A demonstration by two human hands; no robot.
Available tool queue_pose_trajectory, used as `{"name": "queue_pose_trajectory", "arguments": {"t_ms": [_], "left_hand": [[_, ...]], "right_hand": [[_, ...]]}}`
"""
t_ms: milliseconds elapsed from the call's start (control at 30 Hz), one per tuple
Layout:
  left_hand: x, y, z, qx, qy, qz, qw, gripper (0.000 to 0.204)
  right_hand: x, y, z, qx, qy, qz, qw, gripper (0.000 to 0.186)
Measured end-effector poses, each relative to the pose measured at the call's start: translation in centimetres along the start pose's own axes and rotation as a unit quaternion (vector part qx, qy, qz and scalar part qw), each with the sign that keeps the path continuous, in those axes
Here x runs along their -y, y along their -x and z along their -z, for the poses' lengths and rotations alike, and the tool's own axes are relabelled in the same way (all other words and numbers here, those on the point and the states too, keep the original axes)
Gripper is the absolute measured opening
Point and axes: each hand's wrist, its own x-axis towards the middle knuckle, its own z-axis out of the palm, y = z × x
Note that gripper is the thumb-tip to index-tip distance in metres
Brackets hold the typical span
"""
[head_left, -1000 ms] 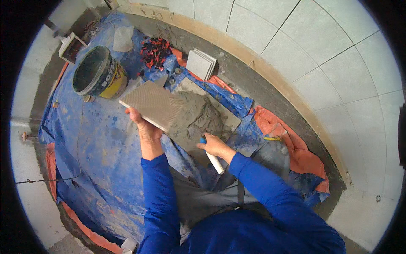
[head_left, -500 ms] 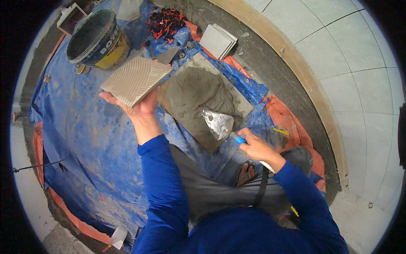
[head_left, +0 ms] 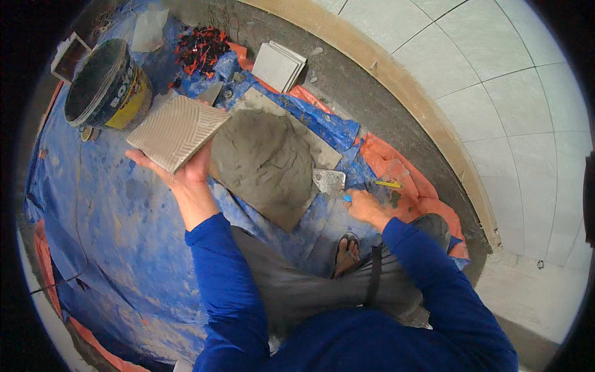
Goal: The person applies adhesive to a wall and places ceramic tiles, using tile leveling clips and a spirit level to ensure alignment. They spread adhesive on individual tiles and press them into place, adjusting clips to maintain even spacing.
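A square tile [head_left: 178, 133] is held up by the left hand [head_left: 189, 177], at the left of the mortar and nearer than the bucket. It is supported from below, with the palm turned up and the hand spread under its near edge; most of the fingers are hidden by it. Its upper face is covered with ridges set in two directions. By the right hand [head_left: 367, 208], on the right, a trowel [head_left: 330, 180] is gripped with the fingers curled around the handle, of which a blue end is left showing. The pale blade is pointed left, by the right edge of the mortar; whether the two are touching cannot be told.

Between the hands, a broad heap of grey mortar [head_left: 266, 161] is spread over a board [head_left: 257, 96], which is laid on a blue tarp [head_left: 136, 242]. On the far left, a dark bucket [head_left: 108, 87] with a yellow patch is seen. Farther off, red and black pieces [head_left: 201, 49] are piled, and to their right pale tiles [head_left: 277, 66] are stacked. On the right, a yellow strip [head_left: 388, 184] is seen at an orange sheet [head_left: 427, 204].
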Motion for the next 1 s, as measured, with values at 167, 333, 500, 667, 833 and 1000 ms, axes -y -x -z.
{"name": "queue_pose_trajectory", "arguments": {"t_ms": [167,333,500,667,833,1000], "left_hand": [[0.2,-0.3,0.6,-0.002,0.008,-0.008,1.0,0.128],[0.3,-0.2,1.0,0.012,0.03,0.035,0.999,0.107],[0.5,0.4,0.3,0.016,0.01,0.074,0.997,0.107],[0.0,0.1,0.7,-0.006,-0.011,0.061,0.998,0.094],[0.0,-0.7,2.0,0.026,0.044,0.066,0.997,0.084],[1.5,0.1,1.2,-0.01,0.077,0.1,0.992,0.079]], "right_hand": [[1.5,-0.9,-1.6,0.009,-0.072,0.043,0.996,0.046],[4.2,-3.2,-2.4,0.006,-0.131,0.066,0.989,0.048],[6.2,-4.3,-2.7,0.008,-0.218,0.09,0.972,0.039],[6.1,-2.0,-0.1,0.112,-0.395,0.044,0.911,0.027],[6.7,3.4,5.5,0.033,-0.417,0.125,0.9,0.024],[9.5,9.9,9.9,-0.182,-0.328,0.167,0.912,0.037]]}}
